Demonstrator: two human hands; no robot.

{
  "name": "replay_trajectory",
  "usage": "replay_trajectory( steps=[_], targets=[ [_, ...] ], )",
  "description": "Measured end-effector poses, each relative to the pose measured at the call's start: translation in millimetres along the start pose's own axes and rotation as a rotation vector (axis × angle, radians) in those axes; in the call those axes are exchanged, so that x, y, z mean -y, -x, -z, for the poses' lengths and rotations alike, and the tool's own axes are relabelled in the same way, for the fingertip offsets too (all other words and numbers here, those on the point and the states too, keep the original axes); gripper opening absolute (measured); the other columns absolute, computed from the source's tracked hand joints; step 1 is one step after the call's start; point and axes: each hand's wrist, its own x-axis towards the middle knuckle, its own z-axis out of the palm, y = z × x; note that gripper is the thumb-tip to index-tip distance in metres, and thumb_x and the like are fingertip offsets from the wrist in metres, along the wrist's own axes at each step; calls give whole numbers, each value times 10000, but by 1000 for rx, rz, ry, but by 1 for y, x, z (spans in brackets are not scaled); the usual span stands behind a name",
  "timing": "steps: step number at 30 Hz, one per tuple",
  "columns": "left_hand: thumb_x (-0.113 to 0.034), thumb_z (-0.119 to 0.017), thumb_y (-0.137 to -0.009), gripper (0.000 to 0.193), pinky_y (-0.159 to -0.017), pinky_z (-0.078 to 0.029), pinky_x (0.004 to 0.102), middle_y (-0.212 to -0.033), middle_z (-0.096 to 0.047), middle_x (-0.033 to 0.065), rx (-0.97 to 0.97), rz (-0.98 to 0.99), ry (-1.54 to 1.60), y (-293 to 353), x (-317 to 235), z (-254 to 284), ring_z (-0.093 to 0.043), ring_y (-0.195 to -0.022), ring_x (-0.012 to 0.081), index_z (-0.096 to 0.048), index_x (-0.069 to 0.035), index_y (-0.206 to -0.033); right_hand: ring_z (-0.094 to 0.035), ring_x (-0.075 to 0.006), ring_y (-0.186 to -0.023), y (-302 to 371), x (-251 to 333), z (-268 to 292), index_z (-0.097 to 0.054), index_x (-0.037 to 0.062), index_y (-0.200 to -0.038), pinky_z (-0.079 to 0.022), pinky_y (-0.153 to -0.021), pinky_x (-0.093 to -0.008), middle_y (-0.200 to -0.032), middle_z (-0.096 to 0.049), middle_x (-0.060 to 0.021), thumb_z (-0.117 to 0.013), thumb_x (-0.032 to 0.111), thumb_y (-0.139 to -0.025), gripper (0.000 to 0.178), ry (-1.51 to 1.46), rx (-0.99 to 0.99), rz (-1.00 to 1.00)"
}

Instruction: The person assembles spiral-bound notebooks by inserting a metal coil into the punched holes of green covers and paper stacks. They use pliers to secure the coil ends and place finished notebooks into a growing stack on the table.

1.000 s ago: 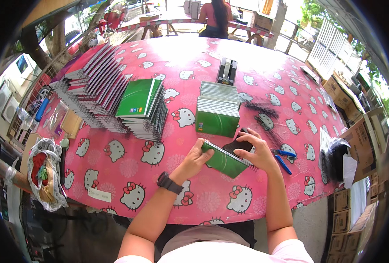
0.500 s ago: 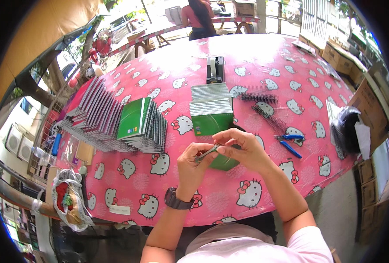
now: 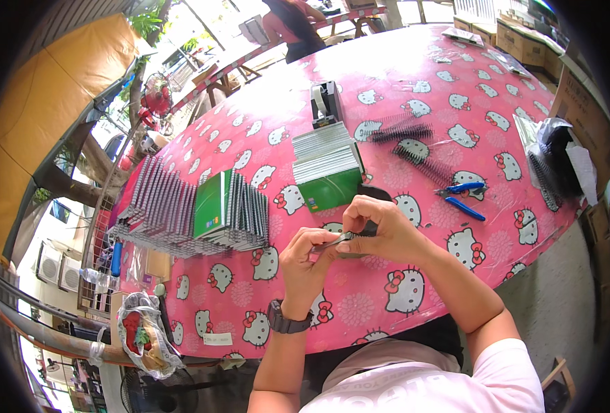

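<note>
Both hands meet above the near middle of the table, pinching a small notebook (image 3: pixel 329 243) tilted nearly edge-on. My left hand (image 3: pixel 303 256) grips one end between thumb and fingers. My right hand (image 3: pixel 379 227) has thumb and forefinger pressed together at its bound edge; the fingers hide the exact contact. Just beyond stands a stack of green-covered notebooks (image 3: pixel 329 187) with pale page edges facing up. Left of it are spiral-bound green notebooks (image 3: pixel 213 204) beside a long row of spiral-bound ones (image 3: pixel 160 206). A black object (image 3: pixel 375 193) shows partly behind my right hand.
Black wire coils (image 3: pixel 404 132) and blue-handled pliers (image 3: pixel 462 199) lie to the right. A black tape dispenser (image 3: pixel 327 104) stands behind the stack. More coils and plastic (image 3: pixel 551 168) rest at the right edge. A plastic bag (image 3: pixel 150 335) sits at the left edge. Another person (image 3: pixel 293 31) is at the back.
My head view has shifted, so the table sits a little differently. The held notebook has been tilted, and its green cover shows less. Both hands keep their grip.
</note>
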Motion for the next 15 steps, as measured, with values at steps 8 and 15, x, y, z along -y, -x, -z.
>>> replay_trajectory(
  steps=[8, 15],
  targets=[
    [-20, -749, -766, 151, -654, -491, 223, -819, -641, 34, -30, 156, 174, 5, 10, 2, -606, -746, 89, -653, -17, -884, -610, -197, -763, 0, 5, -3, -592, -2, -908, -479, -672, -313, -812, -616, -103, -677, 137, -839, 177, 134, 15, 90],
    [-1, -731, -786, 131, -661, -471, 206, -836, -625, 18, -42, 133, 263, 8, 20, 2, -558, -770, 60, -620, -37, -845, -602, -267, -893, 0, -2, -8, -589, 4, -990, -467, -794, -362, -929, -628, -119, -609, 136, -890, 167, 163, 80, 114]
  ],
)
